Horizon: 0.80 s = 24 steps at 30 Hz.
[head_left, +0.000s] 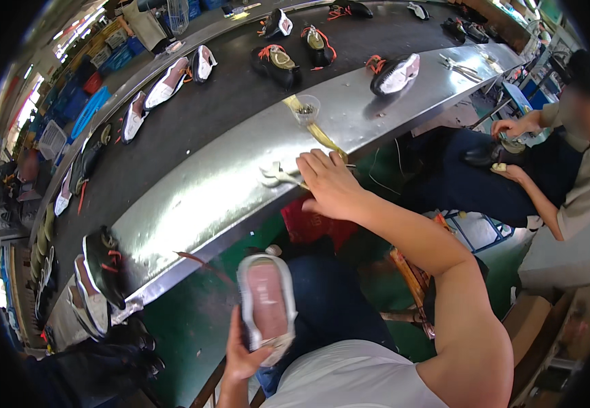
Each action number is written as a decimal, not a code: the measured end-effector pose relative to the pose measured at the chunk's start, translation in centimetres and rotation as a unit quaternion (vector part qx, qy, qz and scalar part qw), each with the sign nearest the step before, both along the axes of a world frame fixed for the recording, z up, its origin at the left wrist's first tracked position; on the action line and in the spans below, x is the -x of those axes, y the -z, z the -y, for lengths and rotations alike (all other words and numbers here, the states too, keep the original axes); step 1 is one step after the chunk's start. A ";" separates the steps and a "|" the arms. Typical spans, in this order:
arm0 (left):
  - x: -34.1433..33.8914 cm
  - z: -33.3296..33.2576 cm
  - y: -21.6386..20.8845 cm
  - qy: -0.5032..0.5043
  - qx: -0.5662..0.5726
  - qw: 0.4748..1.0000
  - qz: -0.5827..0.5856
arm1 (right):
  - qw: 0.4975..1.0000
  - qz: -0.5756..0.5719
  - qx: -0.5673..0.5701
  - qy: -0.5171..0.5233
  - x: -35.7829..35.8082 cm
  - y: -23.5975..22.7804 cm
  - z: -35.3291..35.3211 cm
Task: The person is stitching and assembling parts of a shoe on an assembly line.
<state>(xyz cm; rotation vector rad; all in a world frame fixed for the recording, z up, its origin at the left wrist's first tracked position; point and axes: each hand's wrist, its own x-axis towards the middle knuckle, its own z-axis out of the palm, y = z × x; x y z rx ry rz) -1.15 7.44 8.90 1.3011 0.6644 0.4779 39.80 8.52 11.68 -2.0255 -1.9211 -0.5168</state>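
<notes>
White-rimmed shoe with a flat, dull-pink oval face (268,299) is held in the left hand (244,357). The right hand (332,183) lies, fingers loosely extended, over the handle end of shiny metal pincers (276,175) on the smooth steel desk (193,197); whether it grips them cannot be told, but the step looks like reaching for the tool, and taking it would call for curled fingers. Just beyond that hand are a round, clear plastic cup (317,109) and a long yellow strip (322,138).
</notes>
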 end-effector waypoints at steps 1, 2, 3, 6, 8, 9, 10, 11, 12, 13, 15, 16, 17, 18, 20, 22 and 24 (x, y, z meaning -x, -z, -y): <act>-0.4 1.5 1.4 0.014 0.006 1.000 -0.012 | 1.000 0.007 -0.009 0.015 0.0 0.8 0.0; -0.4 3.1 2.9 0.027 0.015 0.999 -0.025 | 0.999 0.011 -0.014 0.028 0.2 1.4 0.1; -0.6 4.5 3.8 0.081 -0.068 0.986 -0.125 | 0.999 -0.026 -0.005 0.018 0.7 0.7 0.6; -4.0 5.4 2.5 0.276 -0.222 0.850 -0.390 | 0.997 0.029 0.030 0.057 1.0 0.5 1.8; -4.9 5.5 4.3 0.206 -0.475 0.757 -0.398 | 0.996 -0.020 0.053 0.075 2.0 -0.4 3.2; -6.9 4.9 3.9 0.179 -0.480 0.767 -0.386 | 0.990 -0.067 0.074 0.096 2.4 -0.7 4.3; -9.3 3.9 3.2 0.153 -0.481 0.776 -0.377 | 0.988 -0.124 0.039 0.088 2.5 -0.9 5.7; -11.3 2.8 4.2 0.146 -0.421 0.830 -0.336 | 0.977 -0.197 -0.015 0.077 3.0 -0.3 6.9; -13.9 1.7 2.9 0.197 -0.260 0.871 -0.366 | 0.958 -0.272 -0.066 0.071 3.6 0.5 8.5; -14.8 0.2 6.6 0.169 -0.295 0.873 -0.350 | 0.894 -0.440 0.033 0.074 4.7 0.6 10.1; -15.3 -2.4 8.7 0.157 -0.227 0.923 -0.269 | 0.685 -0.709 0.136 0.097 5.9 1.5 12.9; -15.2 -2.2 6.6 0.148 -0.093 0.961 -0.214 | 0.689 -0.704 0.141 0.103 6.8 2.3 15.1; -14.2 -2.1 7.1 0.107 -0.012 0.985 -0.138 | 0.697 -0.696 0.146 0.096 7.9 2.5 16.7; -13.0 -2.3 7.5 0.062 0.063 0.994 -0.058 | 0.726 -0.662 0.157 0.099 9.4 2.4 18.2; -11.0 -1.7 6.1 0.057 0.073 0.996 0.011 | 0.734 -0.645 0.198 0.079 11.9 1.6 20.9; -9.0 -1.0 4.4 0.049 0.078 0.993 0.078 | 0.720 -0.650 0.242 0.036 14.1 1.2 22.0; -7.7 -0.5 3.3 0.056 0.062 0.992 0.099 | 0.724 -0.628 0.284 -0.017 15.1 0.2 22.0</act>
